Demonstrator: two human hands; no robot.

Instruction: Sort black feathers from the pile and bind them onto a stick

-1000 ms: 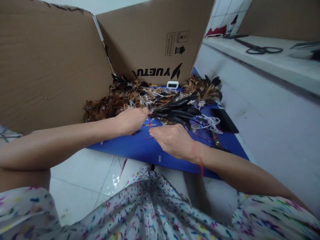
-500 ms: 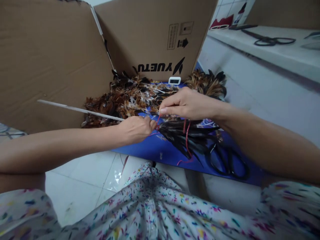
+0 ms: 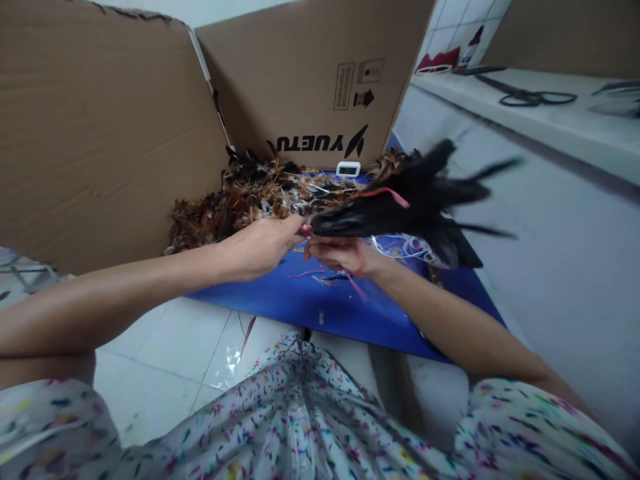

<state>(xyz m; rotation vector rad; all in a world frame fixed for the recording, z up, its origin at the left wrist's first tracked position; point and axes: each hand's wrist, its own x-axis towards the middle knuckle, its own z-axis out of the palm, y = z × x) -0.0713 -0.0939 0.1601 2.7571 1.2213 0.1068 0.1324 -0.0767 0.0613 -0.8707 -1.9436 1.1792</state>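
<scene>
My left hand (image 3: 263,247) is closed around the red-bound end (image 3: 305,229) of a bundle of long dark feathers (image 3: 395,210). The feathers fan out to the right, blurred at their tips. A pink strip (image 3: 395,195) lies across them. Just beneath the bound end is my right hand (image 3: 345,253), fingers curled in, with red string (image 3: 360,257) running over it and its tail hanging below. Its fingertips are partly hidden by the bundle. The white stick seen earlier at my left hand does not show now.
A blue board (image 3: 300,300) lies under my hands, with brown feathers (image 3: 225,207) heaped along its back. Cardboard panels (image 3: 300,73) stand behind and to the left. A small white-framed display (image 3: 349,169) sits at the back. Scissors (image 3: 530,97) lie on the ledge (image 3: 590,117) at right.
The feather bundle has swung up and away from the board. My right hand has moved from above the binding to beneath it, bringing the red string along. My right forearm now covers the black-handled scissors' place.
</scene>
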